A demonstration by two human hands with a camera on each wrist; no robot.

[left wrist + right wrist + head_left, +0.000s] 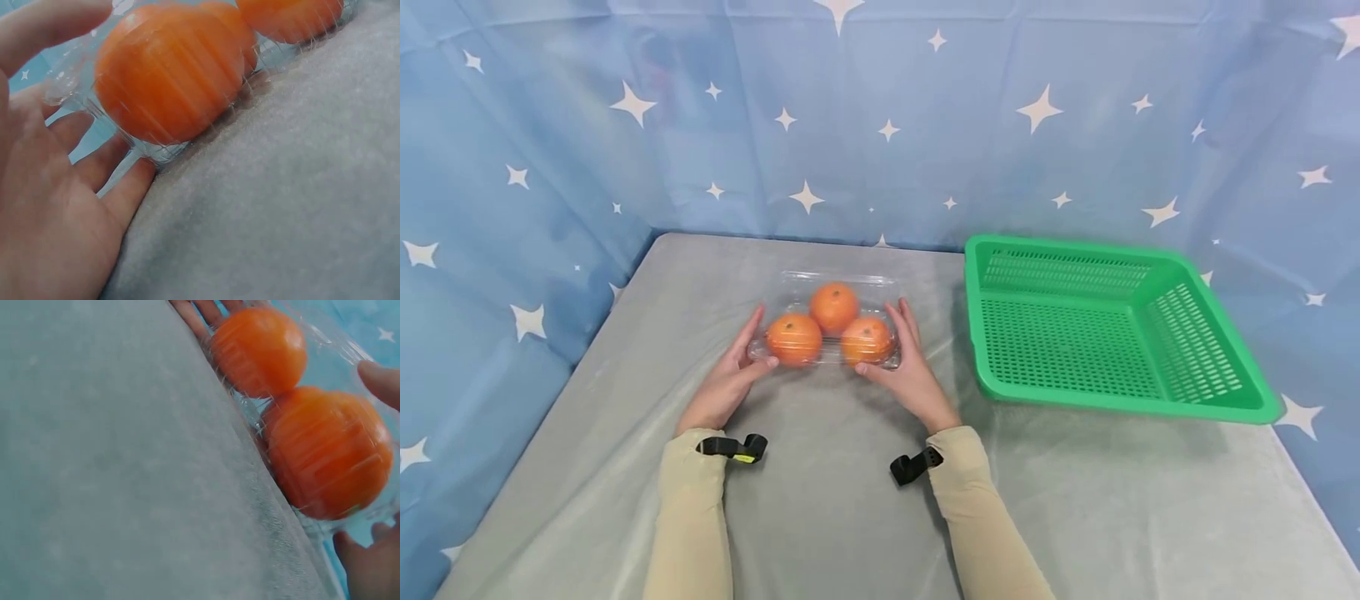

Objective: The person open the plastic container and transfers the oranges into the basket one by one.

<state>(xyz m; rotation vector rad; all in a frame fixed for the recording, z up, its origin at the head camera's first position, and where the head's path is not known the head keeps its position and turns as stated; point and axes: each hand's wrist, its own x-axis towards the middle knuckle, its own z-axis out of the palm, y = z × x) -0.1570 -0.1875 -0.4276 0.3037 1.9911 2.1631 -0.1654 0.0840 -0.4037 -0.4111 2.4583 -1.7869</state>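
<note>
A clear plastic box (pixel 830 352) with three oranges inside sits on the grey-covered table; one orange (pixel 833 308) lies behind the other two. My left hand (pixel 725 383) grips the left end of the box, its thumb at the near corner and its fingers along the side. At the opposite end my right hand (pixel 913 379) holds the box the same way. In the left wrist view, fingers of the left hand (pixel 56 181) spread against the ribbed wall beside an orange (pixel 169 75). Whether a lid covers the box I cannot tell.
To the right of the box stands a green plastic basket (pixel 1120 407) with slotted walls and nothing in it. Grey cloth (pixel 820 500) covers the table. A blue curtain (pixel 880 167) with white stars hangs behind and along the sides.
</note>
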